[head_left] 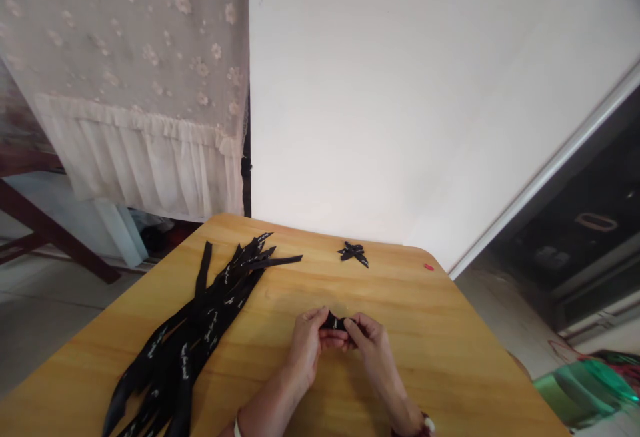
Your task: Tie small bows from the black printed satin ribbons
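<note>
Between my two hands, low over the middle of the table, is a short black ribbon with white script on it. My left hand pinches its left end between thumb and fingers. At the other end, my right hand grips it with thumb and bent fingers. Parts of the ribbon are hidden behind the fingers. To the left lies a heap of long black ribbons printed with white lettering. A black ribbon bow rests near the table's far edge, beyond my hands.
The wooden table meets a white panel at its back. A small red piece lies near the far right corner. A lace curtain hangs at the left, and a green translucent object stands on the floor at right.
</note>
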Available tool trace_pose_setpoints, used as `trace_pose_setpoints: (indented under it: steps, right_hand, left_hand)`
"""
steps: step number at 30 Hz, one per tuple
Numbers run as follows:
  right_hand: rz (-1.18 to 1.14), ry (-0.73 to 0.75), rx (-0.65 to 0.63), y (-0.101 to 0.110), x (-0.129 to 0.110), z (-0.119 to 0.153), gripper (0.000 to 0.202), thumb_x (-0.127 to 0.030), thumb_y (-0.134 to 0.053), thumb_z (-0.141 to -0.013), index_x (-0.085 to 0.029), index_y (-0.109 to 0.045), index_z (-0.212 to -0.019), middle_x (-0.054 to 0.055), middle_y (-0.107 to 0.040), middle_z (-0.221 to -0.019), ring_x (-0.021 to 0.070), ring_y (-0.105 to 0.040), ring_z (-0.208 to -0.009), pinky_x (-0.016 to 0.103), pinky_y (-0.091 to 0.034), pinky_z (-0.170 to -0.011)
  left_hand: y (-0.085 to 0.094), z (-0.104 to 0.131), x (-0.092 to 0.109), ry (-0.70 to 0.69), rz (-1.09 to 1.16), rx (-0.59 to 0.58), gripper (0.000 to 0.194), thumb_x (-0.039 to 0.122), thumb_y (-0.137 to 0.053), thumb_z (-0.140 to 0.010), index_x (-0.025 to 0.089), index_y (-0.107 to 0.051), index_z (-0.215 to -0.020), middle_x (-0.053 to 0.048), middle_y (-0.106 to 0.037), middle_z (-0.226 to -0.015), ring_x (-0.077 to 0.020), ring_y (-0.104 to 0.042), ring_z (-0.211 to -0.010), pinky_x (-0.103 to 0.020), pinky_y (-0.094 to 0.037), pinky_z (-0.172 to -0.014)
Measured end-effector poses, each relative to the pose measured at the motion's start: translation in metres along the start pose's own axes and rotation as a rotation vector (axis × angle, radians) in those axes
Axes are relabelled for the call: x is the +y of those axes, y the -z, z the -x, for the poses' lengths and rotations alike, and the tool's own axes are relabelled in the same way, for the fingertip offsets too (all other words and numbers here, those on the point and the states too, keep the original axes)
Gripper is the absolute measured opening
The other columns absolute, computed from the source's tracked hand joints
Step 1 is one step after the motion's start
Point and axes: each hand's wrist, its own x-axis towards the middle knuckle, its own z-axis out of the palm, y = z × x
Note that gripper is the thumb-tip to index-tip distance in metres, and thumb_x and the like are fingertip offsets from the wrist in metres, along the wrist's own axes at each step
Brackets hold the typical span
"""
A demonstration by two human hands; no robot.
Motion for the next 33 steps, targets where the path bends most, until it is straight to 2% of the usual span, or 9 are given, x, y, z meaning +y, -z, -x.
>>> trace_pose_setpoints:
  steps: [8, 14, 18, 23, 26, 30, 33]
  right_hand:
    - [0.013, 0.017, 0.03, 0.0016, 0.0024, -0.0017, 0.028, -0.038, -0.058, -0.066, -0.015, -0.051, -0.053, -0.004, -0.048, -0.045, 0.009, -0.044, -0.042, 0.02, -0.036, -0.042]
    - [0.044, 0.03, 0.061, 0.0039, -0.0024, -0.0029, 0.032, -0.043, -0.06, -0.062, -0.015, -0.05, -0.051, -0.003, -0.048, -0.045, 0.0084, -0.043, -0.041, 0.019, -0.035, -0.04]
    - [0.051, -0.021, 0.05, 0.0056, -0.0019, -0.0018, 0.037, -0.05, -0.052, -0.068, -0.016, -0.048, -0.054, -0.006, -0.042, -0.035, 0.0074, -0.039, -0.031, 0.018, -0.026, -0.033]
    - [0.071, -0.022, 0.086, 0.0082, -0.0042, 0.0009, 0.045, -0.056, -0.039, -0.074, -0.015, -0.052, -0.06, -0.007, -0.035, -0.029, 0.0061, -0.029, -0.025, 0.019, -0.019, -0.031]
    - [0.099, -0.004, 0.079, 0.0075, -0.0057, 0.0006, 0.042, -0.055, -0.044, -0.071, -0.016, -0.05, -0.057, -0.008, -0.033, -0.03, 0.0048, -0.026, -0.026, 0.018, -0.018, -0.03]
    - [0.131, 0.025, 0.071, 0.0066, -0.0013, -0.002, 0.034, -0.048, -0.057, -0.064, -0.017, -0.049, -0.055, -0.007, -0.041, -0.041, 0.0041, -0.028, -0.03, 0.018, -0.019, -0.03]
    - [0.171, 0.02, 0.059, 0.0084, 0.0017, -0.0034, 0.032, -0.046, -0.057, -0.064, -0.017, -0.05, -0.054, -0.006, -0.043, -0.042, 0.0054, -0.03, -0.033, 0.018, -0.021, -0.031]
  left_hand:
    - [0.0017, -0.0014, 0.0, 0.046, 0.053, -0.03, 0.018, 0.027, -0.059, -0.065, 0.011, -0.052, -0.064, -0.005, -0.061, -0.056, -0.0143, -0.06, -0.048, -0.021, -0.047, -0.043]
    - [0.0033, -0.0004, 0.0004, 0.042, 0.031, -0.184, 0.016, 0.013, -0.067, -0.056, 0.009, -0.057, -0.066, -0.006, -0.063, -0.062, -0.0135, -0.06, -0.055, -0.024, -0.05, -0.054]
    - [0.0046, -0.0019, 0.0015, 0.031, 0.036, -0.129, 0.015, 0.01, -0.068, -0.054, 0.01, -0.055, -0.062, -0.003, -0.062, -0.058, -0.0123, -0.059, -0.053, -0.021, -0.049, -0.051]
    - [0.0058, -0.0039, 0.004, 0.043, 0.058, -0.122, 0.015, 0.012, -0.068, -0.055, 0.01, -0.056, -0.065, -0.005, -0.064, -0.066, -0.0118, -0.06, -0.056, -0.02, -0.05, -0.054]
    - [0.0051, -0.0031, 0.0047, 0.048, 0.042, -0.101, 0.016, 0.011, -0.069, -0.054, 0.01, -0.056, -0.063, -0.005, -0.064, -0.063, -0.0117, -0.06, -0.054, -0.02, -0.05, -0.054]
    - [0.0041, -0.0007, 0.0057, 0.039, -0.014, -0.064, 0.016, 0.012, -0.069, -0.052, 0.01, -0.055, -0.059, -0.002, -0.06, -0.052, -0.0117, -0.058, -0.048, -0.019, -0.047, -0.045]
    - [0.0046, 0.0, 0.0061, 0.046, -0.023, -0.074, 0.016, 0.015, -0.068, -0.054, 0.011, -0.055, -0.062, -0.001, -0.061, -0.055, -0.0124, -0.059, -0.047, -0.018, -0.043, -0.038]
